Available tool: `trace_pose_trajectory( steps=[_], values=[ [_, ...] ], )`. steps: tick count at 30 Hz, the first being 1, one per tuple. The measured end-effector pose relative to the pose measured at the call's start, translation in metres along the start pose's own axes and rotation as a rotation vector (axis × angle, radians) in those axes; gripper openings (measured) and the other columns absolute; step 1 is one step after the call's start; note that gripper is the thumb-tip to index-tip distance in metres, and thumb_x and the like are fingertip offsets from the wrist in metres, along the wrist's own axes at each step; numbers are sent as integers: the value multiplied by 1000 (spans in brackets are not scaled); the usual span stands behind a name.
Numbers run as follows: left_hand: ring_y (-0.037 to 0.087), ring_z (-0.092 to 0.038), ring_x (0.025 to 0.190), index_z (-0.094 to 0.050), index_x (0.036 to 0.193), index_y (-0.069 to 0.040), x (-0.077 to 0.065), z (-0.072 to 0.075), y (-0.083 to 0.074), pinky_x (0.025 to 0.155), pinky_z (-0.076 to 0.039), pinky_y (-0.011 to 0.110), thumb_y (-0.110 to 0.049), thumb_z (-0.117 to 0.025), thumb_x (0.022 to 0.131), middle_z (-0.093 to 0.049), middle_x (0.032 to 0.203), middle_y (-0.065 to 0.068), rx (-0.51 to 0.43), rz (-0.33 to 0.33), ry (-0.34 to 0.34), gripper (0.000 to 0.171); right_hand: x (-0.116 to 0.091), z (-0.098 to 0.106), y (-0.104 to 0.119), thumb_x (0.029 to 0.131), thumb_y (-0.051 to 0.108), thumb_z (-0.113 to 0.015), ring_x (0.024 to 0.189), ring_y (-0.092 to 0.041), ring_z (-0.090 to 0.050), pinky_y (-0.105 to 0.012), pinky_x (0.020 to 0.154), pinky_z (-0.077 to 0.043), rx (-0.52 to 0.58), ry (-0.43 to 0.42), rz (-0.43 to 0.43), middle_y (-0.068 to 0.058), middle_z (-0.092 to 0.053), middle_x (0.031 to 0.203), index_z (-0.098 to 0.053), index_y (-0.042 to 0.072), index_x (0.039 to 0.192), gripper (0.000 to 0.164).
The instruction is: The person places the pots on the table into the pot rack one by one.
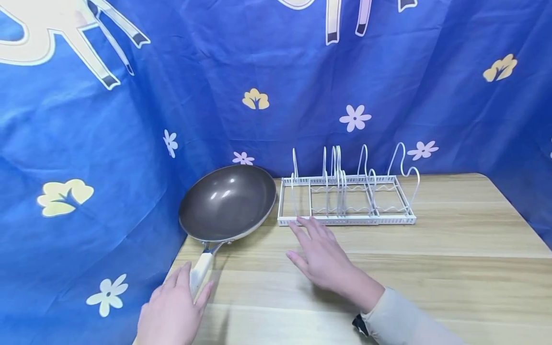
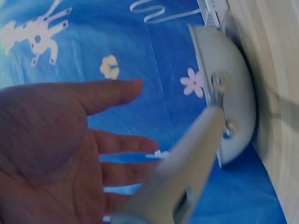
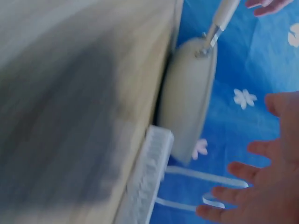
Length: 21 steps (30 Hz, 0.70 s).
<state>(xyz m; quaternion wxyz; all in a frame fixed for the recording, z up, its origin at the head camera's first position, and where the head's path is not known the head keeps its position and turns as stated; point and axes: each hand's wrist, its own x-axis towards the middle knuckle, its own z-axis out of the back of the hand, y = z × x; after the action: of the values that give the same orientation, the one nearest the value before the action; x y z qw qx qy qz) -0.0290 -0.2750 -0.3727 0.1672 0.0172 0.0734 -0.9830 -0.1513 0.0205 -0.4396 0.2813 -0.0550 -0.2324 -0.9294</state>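
A frying pan [image 1: 228,206] with a dark inside and a pale outside rests on the table at the left, its white handle [image 1: 201,273] pointing toward me. Beside that handle is my left hand [image 1: 172,306], thumb and fingers spread. The left wrist view shows its palm [image 2: 51,140] facing the handle [image 2: 180,163], with no grip on it. My right hand [image 1: 323,261] hovers over the table in front of a white wire rack [image 1: 349,220], fingers extended and holding nothing. In the right wrist view, the rack's end [image 3: 156,140] stands close to the pan [image 3: 184,98].
The wooden table [image 1: 453,278] carries the pan and rack near its back edge. Behind and to the left hangs a blue cloth [image 1: 207,96] with flowers and animal figures. Upright wire dividers [image 1: 338,167] rise from the rack.
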Motion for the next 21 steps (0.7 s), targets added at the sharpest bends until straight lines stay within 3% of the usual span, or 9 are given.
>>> trace_pose_trajectory(
  steps=[4,8,10,13,15,18,21],
  values=[
    [57,-66,117,-47,156,5,9,-4,18,92,-55,67,-62,-65,102,-63,142,34,-36,6,103,88,11,-14,14,109,54,-56,160,-39,-41,-62,129,-37,88,20,56,-12,-41,173,-34,15,170,75],
    [40,-74,97,-52,152,5,17,-11,34,84,-59,56,-63,-70,98,-71,130,30,-121,-8,191,89,20,-22,29,109,54,-56,158,-31,-45,-54,130,-39,190,105,67,-7,-44,171,-35,17,170,74],
    [29,-74,82,-51,152,5,19,-15,40,74,-59,46,-59,-73,98,-73,124,26,-213,0,237,86,25,-27,36,109,55,-56,155,-28,-48,-52,129,-41,223,149,71,-5,-46,169,-35,18,169,74],
    [21,-74,80,-45,156,6,22,-20,49,67,-59,37,-49,-75,100,-70,129,26,-393,30,318,84,34,-39,45,110,54,-55,150,-26,-53,-49,127,-45,238,190,99,-4,-49,166,-37,17,169,72],
    [23,-76,85,-39,158,8,24,-24,55,66,-60,36,-38,-74,103,-70,126,23,-539,53,371,80,39,-47,52,110,53,-56,147,-24,-55,-46,125,-47,240,215,118,-4,-51,163,-39,16,168,71],
    [25,-76,95,-27,160,11,26,-31,67,72,-62,37,-25,-71,106,-72,125,21,-733,20,441,78,45,-57,61,110,53,-56,140,-22,-60,-42,120,-51,263,266,129,-5,-53,160,-40,15,167,70],
    [19,-74,92,-17,159,13,26,-38,77,76,-62,34,-18,-66,108,-76,122,13,-880,-35,504,78,47,-65,70,109,55,-58,132,-18,-64,-39,116,-55,323,328,116,-5,-53,159,-41,17,167,71]
  ],
)
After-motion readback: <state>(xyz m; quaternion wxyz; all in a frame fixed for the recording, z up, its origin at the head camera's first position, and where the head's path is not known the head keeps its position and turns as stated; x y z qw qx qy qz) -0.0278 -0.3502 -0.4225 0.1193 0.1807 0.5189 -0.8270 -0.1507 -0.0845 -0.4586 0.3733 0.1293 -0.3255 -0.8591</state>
